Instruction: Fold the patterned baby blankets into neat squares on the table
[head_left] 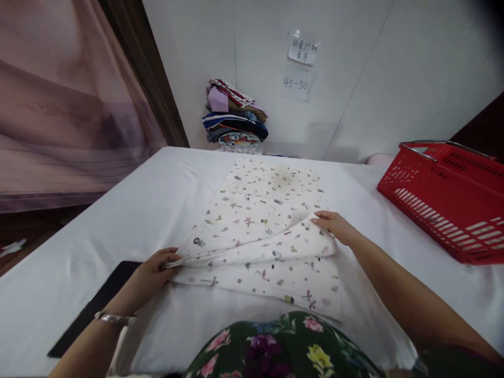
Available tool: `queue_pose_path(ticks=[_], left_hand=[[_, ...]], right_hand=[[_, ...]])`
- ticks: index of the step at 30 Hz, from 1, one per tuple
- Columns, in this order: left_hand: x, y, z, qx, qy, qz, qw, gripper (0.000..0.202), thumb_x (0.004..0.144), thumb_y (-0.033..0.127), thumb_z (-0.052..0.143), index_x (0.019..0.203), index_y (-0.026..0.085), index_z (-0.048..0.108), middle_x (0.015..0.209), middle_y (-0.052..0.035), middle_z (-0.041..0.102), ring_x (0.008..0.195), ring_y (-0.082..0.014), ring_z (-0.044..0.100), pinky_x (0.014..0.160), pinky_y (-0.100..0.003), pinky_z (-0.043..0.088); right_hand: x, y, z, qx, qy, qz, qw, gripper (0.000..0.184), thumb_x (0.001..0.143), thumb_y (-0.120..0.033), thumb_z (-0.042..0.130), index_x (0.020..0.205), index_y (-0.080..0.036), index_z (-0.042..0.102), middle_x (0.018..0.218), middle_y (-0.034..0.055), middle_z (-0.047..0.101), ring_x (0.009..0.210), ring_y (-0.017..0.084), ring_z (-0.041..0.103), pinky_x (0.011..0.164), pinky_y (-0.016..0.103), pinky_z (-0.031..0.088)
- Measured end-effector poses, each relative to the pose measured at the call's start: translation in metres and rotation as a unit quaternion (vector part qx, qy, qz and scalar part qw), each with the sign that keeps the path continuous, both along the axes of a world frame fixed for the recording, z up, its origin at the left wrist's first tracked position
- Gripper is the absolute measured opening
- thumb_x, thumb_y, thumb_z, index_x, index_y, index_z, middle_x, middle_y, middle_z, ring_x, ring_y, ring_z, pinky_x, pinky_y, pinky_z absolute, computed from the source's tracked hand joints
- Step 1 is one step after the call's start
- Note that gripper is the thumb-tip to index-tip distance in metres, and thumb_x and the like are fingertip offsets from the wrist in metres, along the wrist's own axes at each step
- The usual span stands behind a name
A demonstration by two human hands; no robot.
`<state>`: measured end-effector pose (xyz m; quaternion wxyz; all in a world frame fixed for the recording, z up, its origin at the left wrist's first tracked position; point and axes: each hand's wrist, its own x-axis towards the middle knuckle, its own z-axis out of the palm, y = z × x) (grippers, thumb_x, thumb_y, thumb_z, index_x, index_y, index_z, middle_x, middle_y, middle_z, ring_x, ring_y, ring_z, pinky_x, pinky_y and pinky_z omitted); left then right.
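A white cloth (252,220) printed with small plants, birds and other motifs lies lengthwise on the white-covered table. Its near part is lifted into a loose fold between my hands. My left hand (159,268), with a silver bracelet at the wrist, pinches the cloth's left edge low over the table. At the right, my right hand (333,224) grips the fold's other corner between thumb and fingers, a little farther from me. Beneath the fold, the near end of the cloth lies spread towards my body.
A black flat item (94,310) lies partly under my left forearm. A red plastic basket (449,199) stands at the right. Folded fabrics (236,118) are stacked by the wall behind the table (149,210). A pink curtain (71,105) hangs at the left.
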<state>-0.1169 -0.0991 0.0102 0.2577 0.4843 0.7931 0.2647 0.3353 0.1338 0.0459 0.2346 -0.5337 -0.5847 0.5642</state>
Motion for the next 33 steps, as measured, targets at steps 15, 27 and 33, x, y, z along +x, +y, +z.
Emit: queue_pose_path(ticks=[15, 27, 33], left_hand=[[0.007, 0.007, 0.02, 0.055, -0.074, 0.008, 0.996, 0.032, 0.064, 0.048, 0.06, 0.075, 0.019, 0.068, 0.123, -0.0079, 0.055, 0.101, -0.0222, 0.057, 0.08, -0.027, 0.05], [0.013, 0.047, 0.053, 0.118, -0.268, 0.029, 0.956, 0.043, 0.061, 0.043, 0.069, 0.093, 0.015, 0.066, 0.105, -0.0087, 0.066, 0.096, -0.0217, 0.059, 0.088, -0.034, 0.045], [0.005, 0.051, 0.051, 0.113, -0.286, 0.001, 0.951, 0.036, 0.056, 0.036, 0.072, 0.084, 0.014, 0.068, 0.085, -0.0061, 0.069, 0.086, -0.0207, 0.061, 0.085, -0.035, 0.044]], right_hand=[[0.031, -0.049, 0.005, 0.005, 0.156, -0.056, 0.986, 0.031, 0.064, -0.042, 0.073, 0.085, -0.022, 0.063, 0.073, 0.0021, 0.063, 0.066, 0.016, 0.057, 0.062, 0.029, 0.044], [0.064, -0.096, -0.001, -0.032, 0.061, -0.047, 0.997, 0.031, 0.05, -0.047, 0.075, 0.076, -0.029, 0.07, 0.073, 0.0101, 0.067, 0.068, 0.027, 0.06, 0.065, 0.038, 0.048], [0.073, -0.106, -0.012, 0.003, -0.045, 0.133, 0.99, 0.035, 0.058, -0.047, 0.071, 0.088, -0.028, 0.071, 0.093, 0.0071, 0.069, 0.091, 0.03, 0.062, 0.08, 0.035, 0.051]])
